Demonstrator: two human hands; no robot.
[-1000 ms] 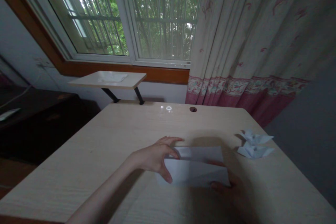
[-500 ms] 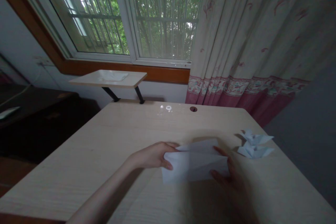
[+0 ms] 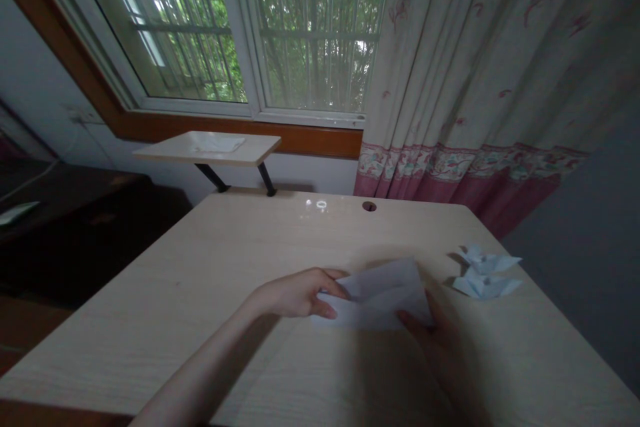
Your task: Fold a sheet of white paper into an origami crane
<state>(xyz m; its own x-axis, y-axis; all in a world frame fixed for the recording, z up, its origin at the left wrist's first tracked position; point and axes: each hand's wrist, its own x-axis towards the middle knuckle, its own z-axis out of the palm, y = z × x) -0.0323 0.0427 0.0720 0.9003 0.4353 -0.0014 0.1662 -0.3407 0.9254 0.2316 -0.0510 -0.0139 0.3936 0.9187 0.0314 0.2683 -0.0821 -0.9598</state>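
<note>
Head view: a pale wooden worktop (image 3: 200, 293) fills the lower half of the frame. Just below centre lies a white, partly folded sheet of paper (image 3: 380, 290), its upper flap raised and tilted toward the upper right.

The left hand (image 3: 295, 293) comes in from the lower left on a bare forearm. Its fingers (image 3: 333, 293) are clenched on the left edge of the paper, thumb underneath and fingertips on top.

The right hand (image 3: 440, 347) sits in shadow at the lower right. Its thumb lies on the lower right corner of the paper, and one finger runs up along the right edge. The fingers grasp that corner, though the dark makes the exact grip hard to read.

At the right of the frame, well apart from the hands, two small white folded paper figures (image 3: 484, 275) lie touching each other on the worktop.

Near the far edge of the worktop is a round cable hole (image 3: 369, 205). Beyond it, toward the upper left, a small light wooden shelf on black brackets (image 3: 210, 147) stands under a barred window (image 3: 280, 27). A cream curtain with a pink patterned hem (image 3: 480, 80) covers the upper right.
</note>
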